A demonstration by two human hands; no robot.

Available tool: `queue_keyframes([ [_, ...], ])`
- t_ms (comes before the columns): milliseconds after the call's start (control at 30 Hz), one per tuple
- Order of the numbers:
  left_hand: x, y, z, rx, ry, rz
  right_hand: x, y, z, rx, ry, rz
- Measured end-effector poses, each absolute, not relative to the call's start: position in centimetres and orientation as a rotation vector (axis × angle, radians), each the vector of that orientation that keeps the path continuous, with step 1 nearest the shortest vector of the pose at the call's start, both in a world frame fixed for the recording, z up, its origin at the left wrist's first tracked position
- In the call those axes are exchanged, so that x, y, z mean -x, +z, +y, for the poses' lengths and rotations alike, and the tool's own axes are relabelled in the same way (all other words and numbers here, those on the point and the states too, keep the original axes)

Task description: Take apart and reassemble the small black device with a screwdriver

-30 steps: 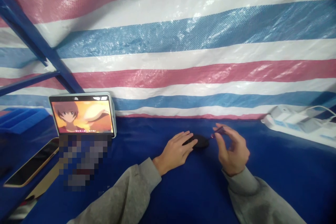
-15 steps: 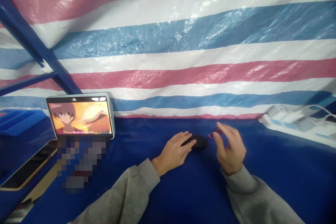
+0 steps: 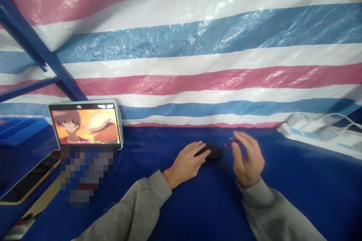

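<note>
On the blue tabletop lies a black, rounded object that looks like a computer mouse [image 3: 214, 152]. My left hand [image 3: 189, 161] rests on its left side, fingers stretched over the top and holding it. Just to the right, my right hand [image 3: 249, 158] pinches a small tool with a translucent purple handle [image 3: 228, 145], apparently a screwdriver. Its thin shaft points left at the mouse's right end; whether the tip touches cannot be made out. Part of the handle is hidden behind the fingers.
A tablet [image 3: 86, 126] playing a cartoon stands at the left, with a phone [image 3: 31, 177] lying before it. A blue divided tray [image 3: 22, 130] sits at the far left. At the right is a white power strip [image 3: 325, 137] with plugs and cables. Striped sheeting [image 3: 198, 56] hangs behind.
The purple handle has shifted slightly and shows at a different angle between my right fingers. My left hand and the mouse stay where they were.
</note>
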State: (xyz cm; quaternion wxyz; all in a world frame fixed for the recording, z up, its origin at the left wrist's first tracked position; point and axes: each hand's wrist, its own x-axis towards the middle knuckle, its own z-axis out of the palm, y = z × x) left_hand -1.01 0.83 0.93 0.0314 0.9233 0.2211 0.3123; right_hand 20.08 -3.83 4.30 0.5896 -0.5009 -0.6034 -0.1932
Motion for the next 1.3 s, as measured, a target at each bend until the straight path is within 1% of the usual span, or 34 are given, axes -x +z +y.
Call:
queue_keyframes([
  [167, 1.0, 0.9, 0.8, -2.836, 0.966, 0.684, -19.9, 4.0, -3.7, 1.088, -0.380, -1.359],
  [333, 1.0, 0.9, 0.9, -2.834, 0.958, 0.683, -20.0, 4.1, -3.8, 1.144, -0.419, -1.383],
  [767, 1.0, 1.0, 0.9, -2.843, 0.970, 0.682, -19.8, 4.7, -4.0, 1.104, -0.426, -1.433],
  [967, 1.0, 0.9, 0.9, -2.851, 0.964, 0.690, -19.9, 3.7, -3.6, 1.077, -0.323, -1.351],
  [1133, 0.9, 1.1, 0.8, -2.857, 0.978, 0.684, -19.8, 4.1, -3.9, 1.074, -0.307, -1.372],
  [1300, 0.9, 1.1, 0.8, -2.864, 0.959, 0.684, -19.9, 4.4, -4.1, 1.093, -0.407, -1.389],
])
